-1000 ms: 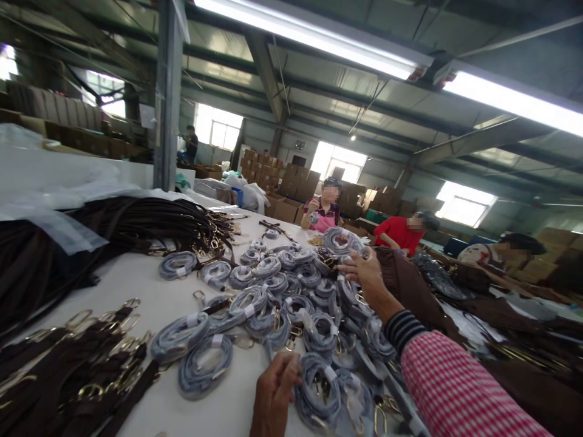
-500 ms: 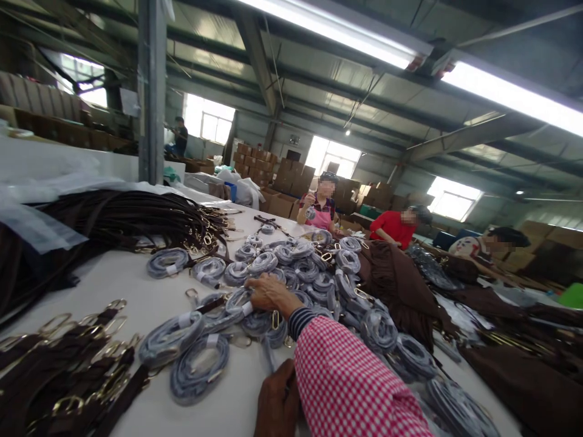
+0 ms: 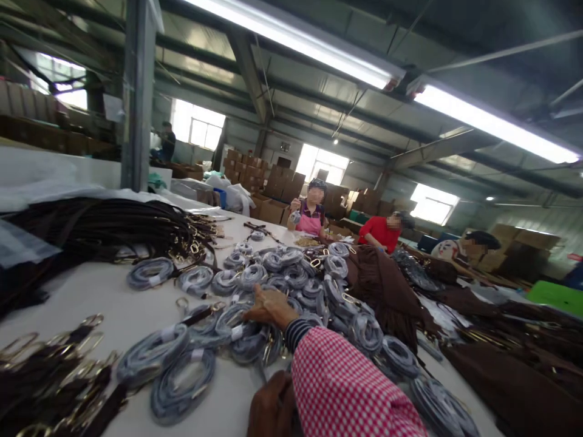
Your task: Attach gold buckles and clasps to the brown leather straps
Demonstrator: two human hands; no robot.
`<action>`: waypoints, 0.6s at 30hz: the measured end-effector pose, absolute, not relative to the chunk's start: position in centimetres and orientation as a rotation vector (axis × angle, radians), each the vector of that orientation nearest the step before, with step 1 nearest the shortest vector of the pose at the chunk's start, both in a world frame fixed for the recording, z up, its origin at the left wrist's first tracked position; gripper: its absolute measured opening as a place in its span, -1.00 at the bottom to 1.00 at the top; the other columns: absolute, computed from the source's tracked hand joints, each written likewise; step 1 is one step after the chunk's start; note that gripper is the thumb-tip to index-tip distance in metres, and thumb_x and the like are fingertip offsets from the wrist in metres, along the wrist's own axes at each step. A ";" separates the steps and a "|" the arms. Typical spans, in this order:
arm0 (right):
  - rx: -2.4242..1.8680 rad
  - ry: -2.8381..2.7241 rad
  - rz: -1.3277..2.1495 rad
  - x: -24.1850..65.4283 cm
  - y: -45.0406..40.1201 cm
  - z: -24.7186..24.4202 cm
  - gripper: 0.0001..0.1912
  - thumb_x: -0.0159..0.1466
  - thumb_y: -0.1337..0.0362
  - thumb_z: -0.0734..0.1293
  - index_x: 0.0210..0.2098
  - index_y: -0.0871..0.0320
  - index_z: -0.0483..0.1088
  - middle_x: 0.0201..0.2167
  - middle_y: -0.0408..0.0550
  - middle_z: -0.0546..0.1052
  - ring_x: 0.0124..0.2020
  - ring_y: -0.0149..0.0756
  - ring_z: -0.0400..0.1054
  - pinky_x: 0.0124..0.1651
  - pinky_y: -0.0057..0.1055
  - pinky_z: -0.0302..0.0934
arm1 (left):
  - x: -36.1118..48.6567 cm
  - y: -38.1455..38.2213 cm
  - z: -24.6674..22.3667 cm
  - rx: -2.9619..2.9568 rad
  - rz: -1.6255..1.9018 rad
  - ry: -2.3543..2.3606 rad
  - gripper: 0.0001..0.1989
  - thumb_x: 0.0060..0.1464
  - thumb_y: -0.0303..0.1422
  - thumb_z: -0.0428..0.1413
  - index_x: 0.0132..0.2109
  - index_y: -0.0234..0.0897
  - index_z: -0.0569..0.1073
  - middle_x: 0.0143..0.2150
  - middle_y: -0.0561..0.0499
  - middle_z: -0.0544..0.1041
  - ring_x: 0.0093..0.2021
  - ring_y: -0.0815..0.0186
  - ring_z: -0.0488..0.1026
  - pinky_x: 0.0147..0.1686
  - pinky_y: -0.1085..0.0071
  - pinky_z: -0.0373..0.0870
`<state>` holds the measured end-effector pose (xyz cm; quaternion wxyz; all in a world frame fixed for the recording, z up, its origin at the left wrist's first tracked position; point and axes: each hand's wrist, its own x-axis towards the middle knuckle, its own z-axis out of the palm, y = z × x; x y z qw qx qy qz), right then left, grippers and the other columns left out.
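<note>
Shifted leftward since one second ago: my right hand (image 3: 272,308), palm down, arm (image 3: 348,379) extended, at one of twenty-plus gray coils (image 3: 221,325) on the table (image 3: 100,288); left hand (image 3: 271,406) curled; I cannot tell whether either grips

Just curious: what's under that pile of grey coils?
Around its edges, the white table shows. What lies beneath the middle is hidden by the grey coils, some partly covered by the right hand.

Toward the worktop's (image 3: 102,297) near edge, the left hand (image 3: 272,405) is blurred and cut off; its grip is hidden. Dark straps (image 3: 54,379) at the near left corner are cut off too.
</note>
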<state>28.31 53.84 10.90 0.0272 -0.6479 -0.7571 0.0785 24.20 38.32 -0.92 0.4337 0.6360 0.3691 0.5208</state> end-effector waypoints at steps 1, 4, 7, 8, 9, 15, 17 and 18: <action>-1.989 -2.308 0.263 28.2 53.8 10.4 -0.29 0.02 -0.01 0.51 0.09 0.18 0.40 -0.11 0.25 0.61 -0.08 0.22 0.52 -0.09 -0.05 0.37 | 24.2 38.1 -0.5 1.599 1.302 0.908 -0.61 0.25 -0.13 -0.06 -0.33 -0.26 0.53 -0.39 -0.06 0.59 -0.37 0.20 0.50 -0.27 0.39 0.42; -1.932 -2.175 0.330 28.5 53.6 9.3 -0.42 -0.01 0.09 0.52 0.00 0.06 0.46 -0.15 0.08 0.61 -0.07 0.14 0.49 -0.07 -0.11 0.32 | 24.1 37.7 0.3 1.598 1.264 0.928 -0.65 0.27 -0.21 -0.05 -0.31 -0.28 0.53 -0.35 -0.08 0.61 -0.34 0.21 0.52 -0.29 0.40 0.41; -1.844 -1.964 0.399 30.4 53.6 9.6 -0.42 -0.03 0.18 0.51 0.01 0.05 0.46 -0.29 -0.04 0.58 -0.21 0.02 0.49 -0.19 -0.23 0.29 | 24.2 37.7 0.2 1.568 1.270 0.994 -0.66 0.28 -0.18 -0.02 -0.31 -0.26 0.54 -0.36 -0.04 0.60 -0.35 0.25 0.51 -0.32 0.46 0.39; -1.797 -1.889 0.416 31.4 53.6 10.0 -0.41 -0.02 0.18 0.50 0.03 0.06 0.45 -0.32 -0.08 0.56 -0.25 -0.04 0.47 -0.23 -0.27 0.27 | 24.3 37.7 0.0 1.551 1.301 1.025 -0.65 0.28 -0.16 0.00 -0.31 -0.25 0.55 -0.38 -0.02 0.59 -0.37 0.27 0.50 -0.34 0.48 0.38; -1.742 -1.816 0.429 32.5 53.6 10.5 -0.41 0.00 0.19 0.48 0.04 0.07 0.44 -0.34 -0.10 0.54 -0.28 -0.09 0.45 -0.25 -0.30 0.26 | 24.3 37.8 -0.2 1.526 1.346 1.054 -0.64 0.28 -0.13 0.01 -0.32 -0.24 0.55 -0.40 0.00 0.58 -0.39 0.28 0.49 -0.36 0.49 0.37; -1.415 -1.480 0.490 38.1 52.5 14.0 -0.38 -0.01 0.14 0.47 0.04 0.14 0.42 -0.17 -0.07 0.51 -0.18 -0.16 0.38 -0.15 -0.32 0.28 | 24.5 38.3 -0.7 1.326 1.485 1.091 -0.52 0.18 0.08 0.07 -0.35 -0.23 0.57 -0.49 0.02 0.53 -0.46 0.27 0.46 -0.42 0.46 0.40; -1.345 -1.415 0.565 38.6 51.5 14.4 -0.34 -0.02 0.13 0.49 0.07 0.15 0.40 -0.21 -0.07 0.52 -0.23 -0.17 0.39 -0.19 -0.32 0.29 | 24.2 38.6 -0.1 1.238 1.428 1.052 -0.48 0.12 0.13 0.11 -0.27 -0.26 0.61 -0.48 -0.01 0.56 -0.47 0.24 0.48 -0.46 0.42 0.43; -1.316 -1.392 0.617 38.6 50.9 14.4 -0.32 -0.02 0.14 0.50 0.08 0.15 0.39 -0.25 -0.09 0.52 -0.28 -0.19 0.39 -0.23 -0.33 0.29 | 23.9 38.7 0.3 1.164 1.393 1.016 -0.44 0.07 0.16 0.14 -0.19 -0.28 0.62 -0.43 -0.05 0.60 -0.44 0.20 0.51 -0.48 0.40 0.45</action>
